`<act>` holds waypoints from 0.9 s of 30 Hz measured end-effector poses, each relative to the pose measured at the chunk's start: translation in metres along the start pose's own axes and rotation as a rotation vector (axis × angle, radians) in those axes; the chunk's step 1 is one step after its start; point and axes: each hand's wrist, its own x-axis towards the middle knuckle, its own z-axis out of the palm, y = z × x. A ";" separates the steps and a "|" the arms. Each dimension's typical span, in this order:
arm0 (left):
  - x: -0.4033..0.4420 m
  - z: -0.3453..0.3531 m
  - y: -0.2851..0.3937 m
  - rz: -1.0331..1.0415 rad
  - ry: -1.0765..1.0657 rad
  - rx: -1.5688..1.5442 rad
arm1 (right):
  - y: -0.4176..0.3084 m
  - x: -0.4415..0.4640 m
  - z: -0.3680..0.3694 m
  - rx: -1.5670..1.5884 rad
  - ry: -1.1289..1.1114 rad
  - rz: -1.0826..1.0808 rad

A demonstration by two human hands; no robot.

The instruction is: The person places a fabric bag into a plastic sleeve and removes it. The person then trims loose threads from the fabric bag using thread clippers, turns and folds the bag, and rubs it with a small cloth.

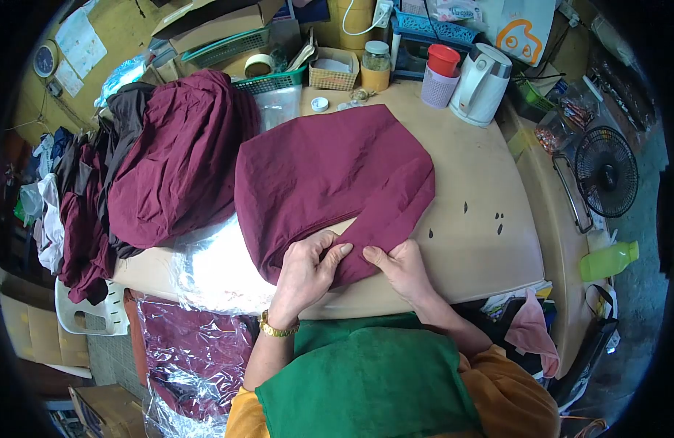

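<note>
A maroon garment (329, 168) lies partly folded on the table in front of me, with a long narrow part bent round toward my body. My left hand (307, 266), with a gold watch at the wrist, pinches the near end of that fabric between thumb and fingers. Close beside it, my right hand (399, 270) grips the same narrow part, thumb on top and fingers underneath. Both thumbs point toward each other over the cloth. Whether the part is a sleeve I cannot tell.
Left on the table (490, 255) is a pile of maroon garments (180, 160). Clear plastic (213, 270) lies near it. A kettle (483, 84), a lidded jar (375, 66) and a basket (333, 69) stand at the back. A black fan (606, 171) is to the right.
</note>
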 end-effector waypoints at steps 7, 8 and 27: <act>0.002 0.022 -0.037 -0.108 -0.025 -0.436 | 0.007 -0.004 -0.010 -0.036 0.055 -0.003; 0.003 0.014 -0.024 -0.110 -0.057 -0.196 | 0.014 -0.005 -0.019 0.017 -0.044 0.181; -0.036 -0.009 -0.044 -0.184 -0.152 -0.877 | -0.085 0.054 0.000 -1.085 0.064 -0.801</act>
